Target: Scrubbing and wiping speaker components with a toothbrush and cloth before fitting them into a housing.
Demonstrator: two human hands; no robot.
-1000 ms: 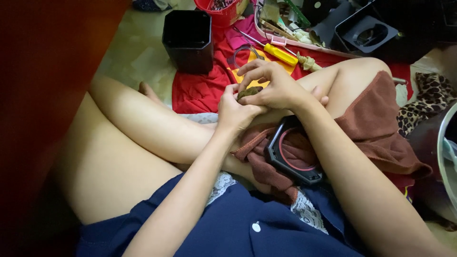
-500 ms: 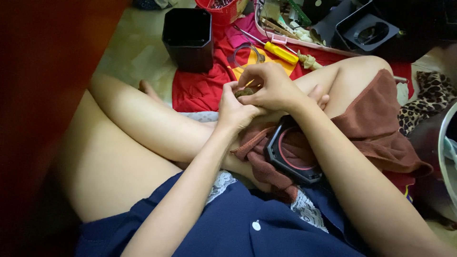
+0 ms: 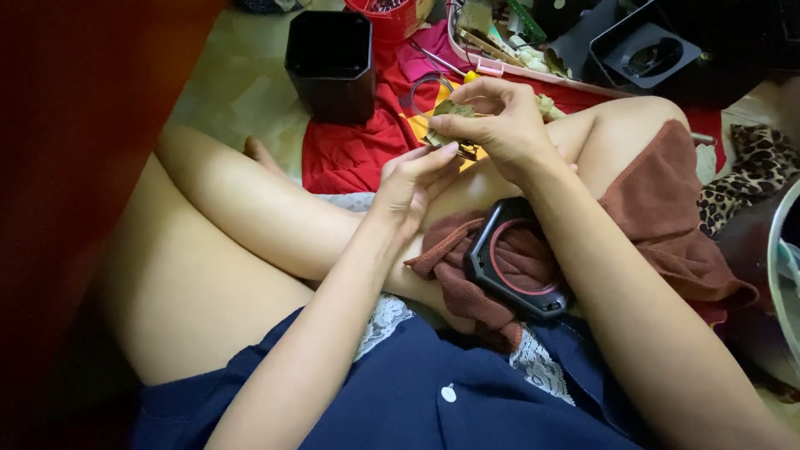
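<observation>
Right hand (image 3: 500,117) has its grip pinching a small olive-brown scrap (image 3: 454,112), crumpled and flat-ish; can't really tell which way it runs. Left hand (image 3: 414,179) sits just below, fingers loosely together, fingertips touching the scrap's lower edge. Black frame with red ring (image 3: 517,262) lies below the grip on a brown cloth (image 3: 667,217); black bin (image 3: 331,62) up-left.

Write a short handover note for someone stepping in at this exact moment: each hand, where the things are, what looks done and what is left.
Right hand: pinches a small olive-brown piece in its fingertips, raised over the red cloth.
Left hand: open, holding nothing, fingertips just below the piece.
Things: black octagonal frame with red ring rests on the brown cloth in the lap; black pot stands on the floor ahead; a tray of oddments lies beyond.
Done: piece picked up.
Left: frame untouched; what the piece is cannot be told.
</observation>
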